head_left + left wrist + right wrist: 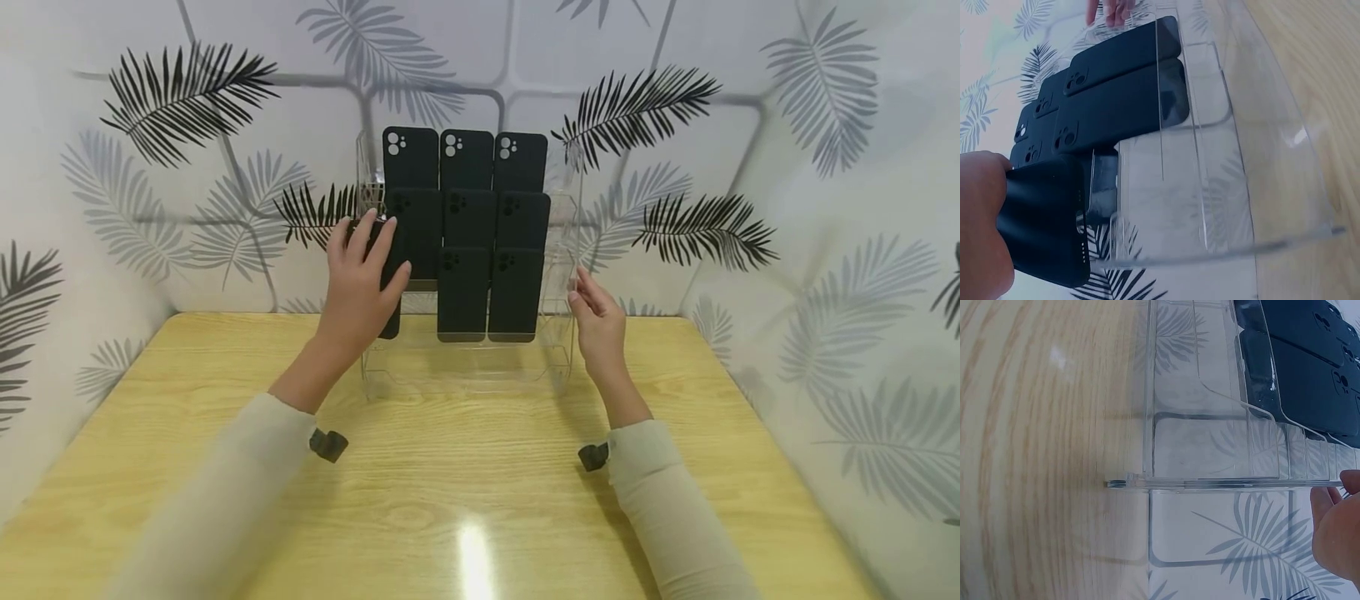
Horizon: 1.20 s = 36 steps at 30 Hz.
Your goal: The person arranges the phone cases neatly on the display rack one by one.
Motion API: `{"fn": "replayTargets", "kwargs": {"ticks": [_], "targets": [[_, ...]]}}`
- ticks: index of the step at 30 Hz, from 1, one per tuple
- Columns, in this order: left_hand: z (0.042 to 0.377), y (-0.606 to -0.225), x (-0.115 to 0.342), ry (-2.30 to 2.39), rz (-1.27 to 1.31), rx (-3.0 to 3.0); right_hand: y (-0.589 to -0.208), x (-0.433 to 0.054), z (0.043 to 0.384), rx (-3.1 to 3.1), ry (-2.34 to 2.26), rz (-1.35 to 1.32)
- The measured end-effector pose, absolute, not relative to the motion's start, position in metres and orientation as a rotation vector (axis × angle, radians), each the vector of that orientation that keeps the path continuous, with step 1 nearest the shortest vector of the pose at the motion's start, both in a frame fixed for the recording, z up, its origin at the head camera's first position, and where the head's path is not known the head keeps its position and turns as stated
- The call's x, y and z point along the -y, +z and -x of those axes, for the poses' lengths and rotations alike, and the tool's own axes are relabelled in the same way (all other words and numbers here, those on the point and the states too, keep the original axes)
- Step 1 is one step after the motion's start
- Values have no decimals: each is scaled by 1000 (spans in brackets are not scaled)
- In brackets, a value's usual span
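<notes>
My left hand (354, 287) holds a black phone case (1044, 219) at the left of a clear tiered stand (1229, 484). In the left wrist view the case hangs tilted above the left part of the lowest tier, its edge with small holes showing. At the stand's right side, my right hand (603, 329) grips the side panel between thumb and fingers. Two phone cases, a middle one (462, 292) and a right one (516, 292), stand upright on the lowest tier. Behind them, more cases (416, 229) line the middle tier, and three (467, 158) the top.
The stand rests on a wood-grain table (450, 467) close to a wall (825, 250) with leaf patterns. A small black device (328, 445) sits at the left cuff, another black device (593, 457) at the right one.
</notes>
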<state>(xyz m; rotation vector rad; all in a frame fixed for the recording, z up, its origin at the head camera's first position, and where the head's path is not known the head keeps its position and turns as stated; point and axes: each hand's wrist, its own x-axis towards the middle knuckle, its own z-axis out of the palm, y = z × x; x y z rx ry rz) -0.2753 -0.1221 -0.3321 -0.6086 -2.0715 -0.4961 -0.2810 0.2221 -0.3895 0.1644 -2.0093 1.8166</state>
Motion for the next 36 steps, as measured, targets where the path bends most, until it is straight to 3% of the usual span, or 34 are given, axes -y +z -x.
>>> {"fn": "replayTargets", "kwargs": {"ticks": [19,36], "targets": [[306,-330,84,-620,495,1933,-392,-223,281,2001,1821,-160],[314,-362,69,-583,456,1981,-391,-222,282,1986,1832,-163]]}}
